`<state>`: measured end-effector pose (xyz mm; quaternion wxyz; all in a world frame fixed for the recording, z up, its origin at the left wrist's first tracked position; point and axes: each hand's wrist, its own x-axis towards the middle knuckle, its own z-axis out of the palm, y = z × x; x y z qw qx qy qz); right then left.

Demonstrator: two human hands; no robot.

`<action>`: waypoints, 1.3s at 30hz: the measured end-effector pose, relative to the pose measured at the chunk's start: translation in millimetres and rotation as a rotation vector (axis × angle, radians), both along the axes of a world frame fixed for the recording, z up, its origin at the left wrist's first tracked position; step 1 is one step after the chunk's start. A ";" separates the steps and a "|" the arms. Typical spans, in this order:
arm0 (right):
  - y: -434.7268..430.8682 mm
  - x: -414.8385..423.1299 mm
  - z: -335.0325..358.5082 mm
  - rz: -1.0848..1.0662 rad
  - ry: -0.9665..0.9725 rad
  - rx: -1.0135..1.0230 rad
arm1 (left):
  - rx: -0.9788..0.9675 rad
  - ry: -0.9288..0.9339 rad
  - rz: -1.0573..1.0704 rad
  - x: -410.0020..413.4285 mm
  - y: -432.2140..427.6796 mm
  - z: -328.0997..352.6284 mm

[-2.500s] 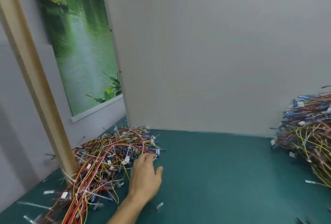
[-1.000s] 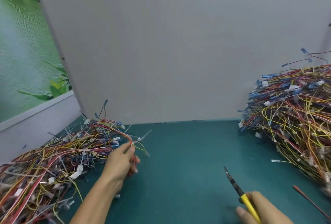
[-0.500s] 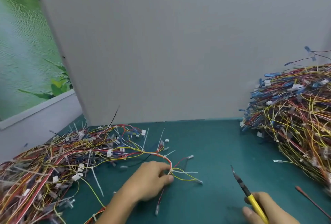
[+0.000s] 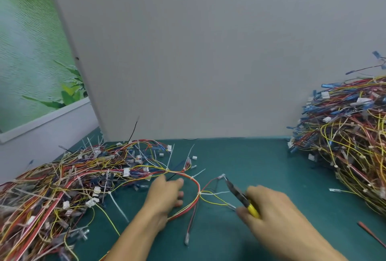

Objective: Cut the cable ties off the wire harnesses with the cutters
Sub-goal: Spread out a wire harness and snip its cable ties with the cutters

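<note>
A single wire harness (image 4: 195, 181) of red, orange and yellow wires lies on the green mat between my hands, bound by a white cable tie (image 4: 201, 193) with a long tail. My left hand (image 4: 165, 196) rests on the mat just left of the harness loop, its fingers curled over the wires. My right hand (image 4: 271, 212) grips the yellow-handled cutters (image 4: 242, 197). Their dark jaws point up and left, a short way right of the tie, near a small connector (image 4: 221, 176).
A large tangle of tied harnesses (image 4: 62, 187) covers the mat on the left. A second heap of harnesses (image 4: 351, 141) stands at the right. A grey board (image 4: 188, 52) walls off the back. A thin red rod (image 4: 371, 234) lies at the lower right.
My left hand pulled one harness out of the left pile onto the middle of the mat. My right hand came in from the lower right, bringing the cutters close to the tie.
</note>
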<state>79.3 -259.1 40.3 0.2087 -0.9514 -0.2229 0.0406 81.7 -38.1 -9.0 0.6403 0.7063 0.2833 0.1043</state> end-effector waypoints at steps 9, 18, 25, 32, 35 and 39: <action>123.6 56.0 4.5 0.256 -0.280 0.154 | -0.753 -0.552 0.082 11.6 10.8 -6.2; 156.2 90.8 -2.9 0.160 -0.257 0.218 | -0.580 -0.574 0.155 12.9 13.0 -1.9; 141.1 84.8 1.2 0.048 -0.090 0.425 | -0.280 -0.552 0.245 11.3 15.6 6.5; 135.1 81.6 20.0 0.071 -0.013 0.598 | -0.092 -0.524 0.287 12.8 27.5 8.9; 133.2 83.8 32.3 0.054 -0.084 0.692 | -0.036 -0.537 0.336 12.0 36.6 8.1; 135.5 79.2 38.0 0.048 -0.174 0.789 | -0.038 -0.557 0.402 11.6 45.6 9.3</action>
